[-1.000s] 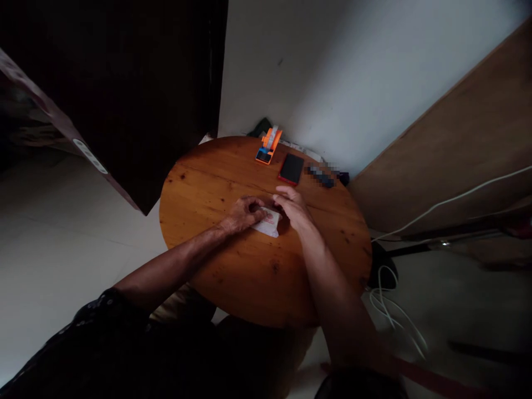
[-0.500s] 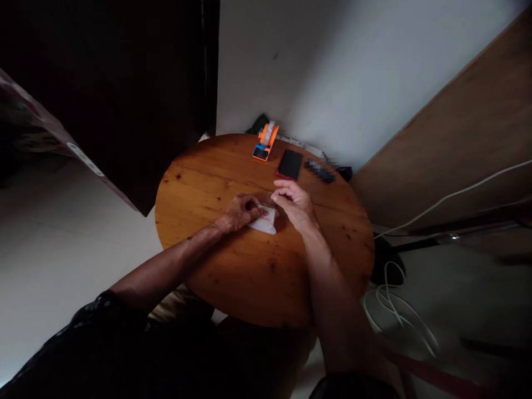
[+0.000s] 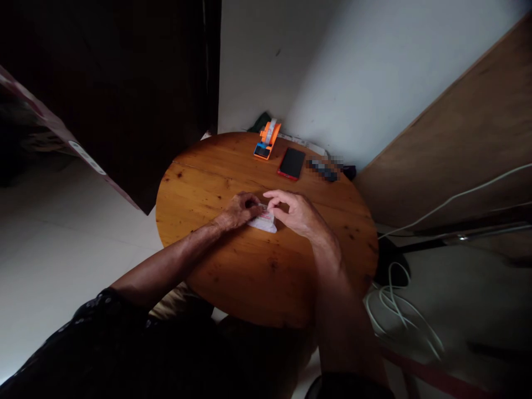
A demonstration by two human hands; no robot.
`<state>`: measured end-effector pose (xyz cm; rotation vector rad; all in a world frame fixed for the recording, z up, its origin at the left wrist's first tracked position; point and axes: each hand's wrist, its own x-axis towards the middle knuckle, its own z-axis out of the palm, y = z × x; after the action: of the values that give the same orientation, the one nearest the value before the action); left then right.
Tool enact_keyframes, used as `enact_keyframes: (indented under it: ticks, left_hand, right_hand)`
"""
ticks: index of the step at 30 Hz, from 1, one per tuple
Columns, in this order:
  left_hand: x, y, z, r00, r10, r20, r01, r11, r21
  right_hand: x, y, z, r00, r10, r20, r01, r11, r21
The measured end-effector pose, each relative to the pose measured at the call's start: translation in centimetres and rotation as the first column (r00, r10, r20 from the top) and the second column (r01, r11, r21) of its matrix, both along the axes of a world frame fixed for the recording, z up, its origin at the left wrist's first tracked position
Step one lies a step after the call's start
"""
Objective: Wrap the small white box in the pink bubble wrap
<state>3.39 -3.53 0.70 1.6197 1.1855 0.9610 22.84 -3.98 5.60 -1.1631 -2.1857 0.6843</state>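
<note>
A small white packet (image 3: 263, 223) with red print lies near the middle of a round wooden table (image 3: 216, 183). My left hand (image 3: 239, 210) rests on the packet's left end with its fingers curled down and pressed on it. My right hand (image 3: 293, 210) is at the packet's right end, thumb and fingers bent in a pinch at its upper edge. Much of the packet is hidden under both hands.
An orange tape dispenser (image 3: 266, 140), a red-edged phone (image 3: 291, 163) and a small dark object (image 3: 325, 169) sit at the table's far edge by the white wall. White cables (image 3: 394, 310) lie on the floor to the right. A wooden board (image 3: 457, 133) leans at right.
My right hand lifted off the packet's right end, then came back left over it with the fingers bent. The left hand has stayed pressed on the packet.
</note>
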Motion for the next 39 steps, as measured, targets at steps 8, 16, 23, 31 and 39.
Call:
enact_keyframes:
  ticks: [8, 16, 23, 31, 39]
  left_hand:
    - [-0.2, -0.5, -0.1, 0.971, -0.058, 0.234, 0.07, 0.997, -0.044]
    - [-0.4, -0.4, 0.2, 0.996, -0.079, 0.05, 0.071, 0.989, 0.132]
    - [-0.4, -0.4, 0.4, 0.996, -0.066, 0.057, 0.057, 0.987, 0.148]
    - [-0.4, 0.3, -0.5, 0.968, 0.035, 0.247, -0.024, 0.999, -0.046]
    - [-2.2, 2.5, -0.9, 0.807, 0.395, -0.439, -0.281, 0.911, 0.303]
  right_hand:
    - [-0.1, -0.3, 0.3, 0.999, -0.011, 0.054, 0.01, 1.0, 0.012]
    - [0.1, -0.4, 0.4, 0.999, -0.019, 0.036, 0.019, 1.0, 0.002]
    - [-0.2, -0.5, 0.2, 1.0, -0.007, -0.017, 0.006, 1.0, -0.03]
    - [0.2, -0.1, 0.5, 0.937, -0.201, -0.284, 0.207, 0.978, -0.012]
    - [-0.6, 0.1, -0.1, 0.915, -0.254, -0.315, 0.373, 0.83, 0.415]
